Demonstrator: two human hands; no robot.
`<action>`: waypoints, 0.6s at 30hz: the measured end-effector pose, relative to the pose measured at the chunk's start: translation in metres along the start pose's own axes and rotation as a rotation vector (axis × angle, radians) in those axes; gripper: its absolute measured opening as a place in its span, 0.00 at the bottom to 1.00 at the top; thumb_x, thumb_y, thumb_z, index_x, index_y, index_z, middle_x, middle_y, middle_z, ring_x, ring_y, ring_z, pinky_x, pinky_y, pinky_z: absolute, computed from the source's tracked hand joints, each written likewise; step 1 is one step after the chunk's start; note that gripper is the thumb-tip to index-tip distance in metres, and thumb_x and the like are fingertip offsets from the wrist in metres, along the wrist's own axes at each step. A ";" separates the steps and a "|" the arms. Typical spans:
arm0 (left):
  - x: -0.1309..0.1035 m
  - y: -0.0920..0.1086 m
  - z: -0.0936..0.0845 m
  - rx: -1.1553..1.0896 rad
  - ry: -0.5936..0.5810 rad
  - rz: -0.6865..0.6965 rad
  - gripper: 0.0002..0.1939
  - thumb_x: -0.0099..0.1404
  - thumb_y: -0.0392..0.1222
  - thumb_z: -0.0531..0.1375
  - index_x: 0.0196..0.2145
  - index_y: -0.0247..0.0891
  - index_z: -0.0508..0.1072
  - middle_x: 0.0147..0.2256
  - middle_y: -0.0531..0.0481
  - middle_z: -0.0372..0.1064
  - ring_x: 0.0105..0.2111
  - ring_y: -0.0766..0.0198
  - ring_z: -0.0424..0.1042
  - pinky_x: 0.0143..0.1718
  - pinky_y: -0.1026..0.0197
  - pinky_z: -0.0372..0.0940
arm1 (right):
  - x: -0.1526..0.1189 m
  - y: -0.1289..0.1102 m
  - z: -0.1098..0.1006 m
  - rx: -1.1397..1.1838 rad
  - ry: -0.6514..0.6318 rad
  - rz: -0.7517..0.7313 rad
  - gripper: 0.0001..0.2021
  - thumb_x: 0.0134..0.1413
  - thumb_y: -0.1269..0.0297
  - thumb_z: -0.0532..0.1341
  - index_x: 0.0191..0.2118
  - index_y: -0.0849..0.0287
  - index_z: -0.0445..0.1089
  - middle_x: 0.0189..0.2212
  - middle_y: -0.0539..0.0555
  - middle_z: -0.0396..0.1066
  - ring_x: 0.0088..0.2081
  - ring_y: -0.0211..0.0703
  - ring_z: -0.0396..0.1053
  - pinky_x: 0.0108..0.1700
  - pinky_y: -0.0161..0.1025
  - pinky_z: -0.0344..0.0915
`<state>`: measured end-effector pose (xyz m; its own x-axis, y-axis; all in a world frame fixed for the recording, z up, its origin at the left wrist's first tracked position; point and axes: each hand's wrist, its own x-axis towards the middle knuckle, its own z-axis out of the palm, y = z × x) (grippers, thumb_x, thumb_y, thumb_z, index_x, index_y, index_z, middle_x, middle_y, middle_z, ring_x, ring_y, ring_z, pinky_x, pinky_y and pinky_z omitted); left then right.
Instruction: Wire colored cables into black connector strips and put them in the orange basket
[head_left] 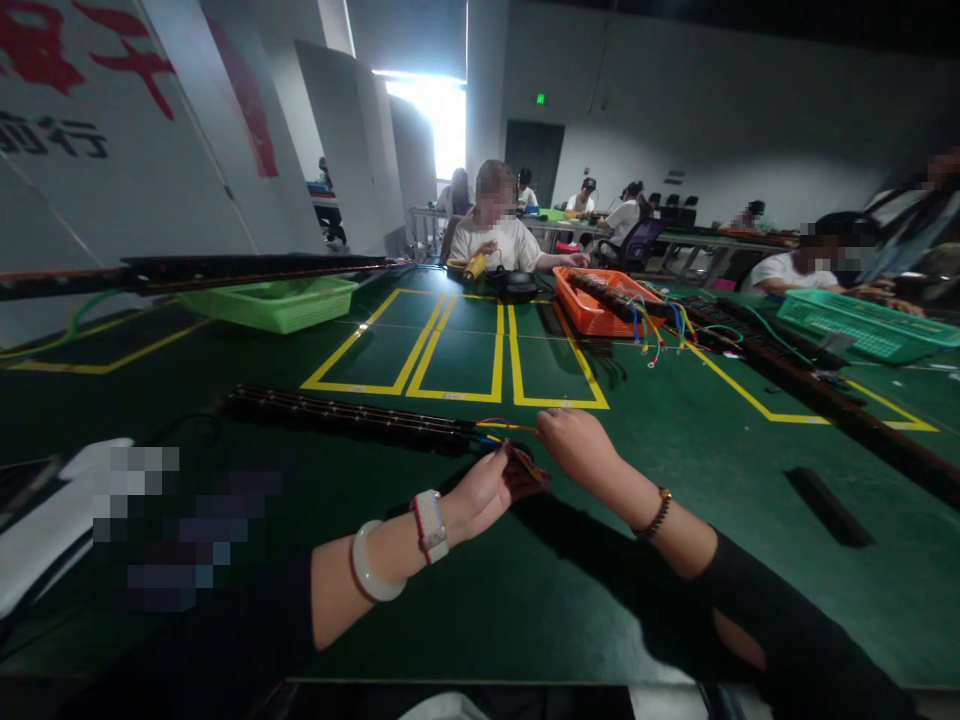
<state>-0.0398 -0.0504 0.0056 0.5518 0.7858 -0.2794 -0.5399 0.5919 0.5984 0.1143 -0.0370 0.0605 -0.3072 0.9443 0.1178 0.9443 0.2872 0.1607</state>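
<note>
A long dark strip assembly (352, 415) lies on the green table, with thin coloured wires (495, 430) coming out of its right end. My left hand (487, 490), wearing a watch band and a pale bangle at the wrist, is closed on a small brown piece (527, 472) just past those wires. To its right, my right hand (574, 445) is pinched at the end of an orange wire (519, 428). The two hands are close together but apart.
Yellow tape rectangles (456, 396) mark the green table. Beyond are a green basket (281, 305), an orange basket (592, 315) with wired parts, and a teal basket (862, 325). A long dark bar (847, 410) and a short black piece (829, 507) lie right. A person (495, 235) sits opposite.
</note>
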 end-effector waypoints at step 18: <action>-0.004 0.004 0.007 0.051 0.082 -0.028 0.11 0.71 0.41 0.47 0.40 0.34 0.66 0.36 0.44 0.71 0.35 0.61 0.73 0.44 0.54 0.66 | 0.000 -0.003 -0.001 0.269 -0.001 0.079 0.20 0.57 0.46 0.57 0.32 0.59 0.70 0.32 0.55 0.71 0.34 0.43 0.68 0.31 0.35 0.54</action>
<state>-0.0396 -0.0519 0.0146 0.5108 0.7826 -0.3558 -0.4911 0.6053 0.6264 0.1114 -0.0383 0.0612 -0.2312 0.9657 0.1182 0.9628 0.2446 -0.1150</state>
